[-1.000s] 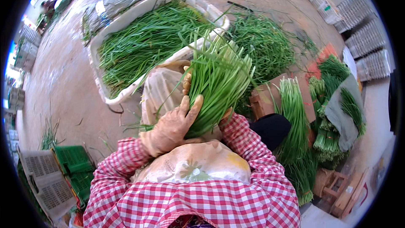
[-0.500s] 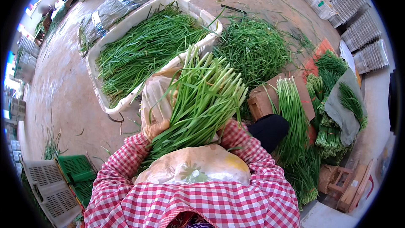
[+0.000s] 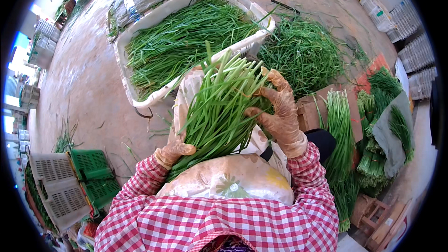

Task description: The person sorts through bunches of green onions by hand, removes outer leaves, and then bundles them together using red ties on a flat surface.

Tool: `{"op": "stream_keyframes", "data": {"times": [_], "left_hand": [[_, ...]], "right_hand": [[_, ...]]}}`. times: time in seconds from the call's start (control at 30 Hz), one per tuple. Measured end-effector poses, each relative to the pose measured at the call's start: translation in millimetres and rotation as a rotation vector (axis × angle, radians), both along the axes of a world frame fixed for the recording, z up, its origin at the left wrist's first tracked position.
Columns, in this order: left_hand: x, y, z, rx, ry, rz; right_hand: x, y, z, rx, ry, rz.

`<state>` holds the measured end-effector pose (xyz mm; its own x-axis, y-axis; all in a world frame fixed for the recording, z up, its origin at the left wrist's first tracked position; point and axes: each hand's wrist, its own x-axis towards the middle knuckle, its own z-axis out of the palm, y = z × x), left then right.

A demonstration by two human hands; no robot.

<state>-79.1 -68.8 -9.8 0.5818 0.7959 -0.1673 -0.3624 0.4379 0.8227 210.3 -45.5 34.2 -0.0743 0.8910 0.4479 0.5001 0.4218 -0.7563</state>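
Note:
A thick bunch of garlic chives, with long green leaves and pale stem ends, lies slanted across my lap. My left hand, in a stained thin glove, is closed round its lower left side, thumb on top; the leaves hide its other fingers. At the bunch's right edge, my right hand, gloved too, has its thumb and fingers apart and curved. Its fingertips touch the outer stems. A stained whitish apron covers my lap below the bunch.
Ahead stands a white crate full of chives, with a loose chive heap to its right. Sorted chives lie on cardboard at my right, beside tied bundles and a small wooden stool. Green baskets stand at left.
My right hand has come out from behind the bunch to its right side, fingers apart. The left hand still holds the chives. The whole view has shifted slightly.

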Motion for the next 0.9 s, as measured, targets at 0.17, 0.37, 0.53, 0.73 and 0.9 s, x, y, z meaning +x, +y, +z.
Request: {"op": "stream_keyframes", "data": {"times": [0.17, 0.37, 0.53, 0.73, 0.9], "left_hand": [[-9.9, -19.6, -1.5, -0.143, -0.05, 0.063], [-5.0, -22.6, -18.4, -0.208, -0.102, 0.044], [-2.1, -20.7, -16.7, -0.221, -0.119, 0.062], [2.7, -16.1, -10.2, -0.175, -0.101, 0.108], [12.0, -16.4, 14.6, -0.164, -0.043, 0.089]], "right_hand": [[-9.3, 9.7, 4.2, 0.101, 0.142, 0.093], [32.2, 35.2, -35.0, 0.042, -0.4, -0.06], [102.6, 79.1, -48.4, -0.329, -0.825, -0.526], [54.4, 41.6, 11.7, -0.104, -0.08, -0.17], [-19.2, 17.5, 38.3, 0.146, -0.505, -0.059]]}}
